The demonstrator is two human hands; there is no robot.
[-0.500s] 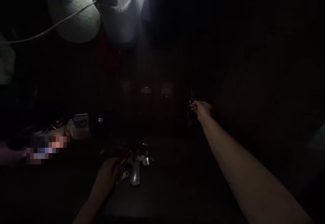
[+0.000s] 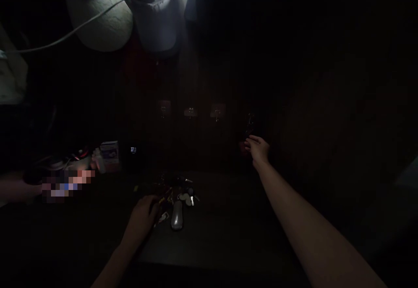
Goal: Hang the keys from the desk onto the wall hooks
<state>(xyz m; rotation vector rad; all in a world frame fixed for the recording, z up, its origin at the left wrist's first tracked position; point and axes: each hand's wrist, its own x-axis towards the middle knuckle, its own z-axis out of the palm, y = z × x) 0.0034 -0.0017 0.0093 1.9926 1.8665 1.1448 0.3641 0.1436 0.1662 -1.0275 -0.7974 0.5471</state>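
My right hand [image 2: 258,149] is stretched out toward the dark wall, its fingers extended and apart. Just above its fingertips, a dim bunch of keys [image 2: 250,127] hangs at a wall hook, its details lost in the dark. My left hand [image 2: 144,211] rests on the dark tabletop [image 2: 183,249], fingers loosely spread at the edge of a pile of keys [image 2: 171,194]. In front of that pile lies a grey, rounded, shiny fob [image 2: 176,216], and a small pale tag [image 2: 163,217] sits nearer my left hand.
Three wall hooks [image 2: 190,111] line the wall. Pale caps [image 2: 101,26] and a cord [image 2: 75,31] hang upper left. A small box [image 2: 110,155] and a lit clock display [image 2: 133,149] stand at the back. Another person's arm [image 2: 19,187] reaches in at left beside a blurred bright patch.
My right hand has let go of the key ring, which now hangs above the fingertips. My left hand stays beside the pile. The view has shifted slightly.
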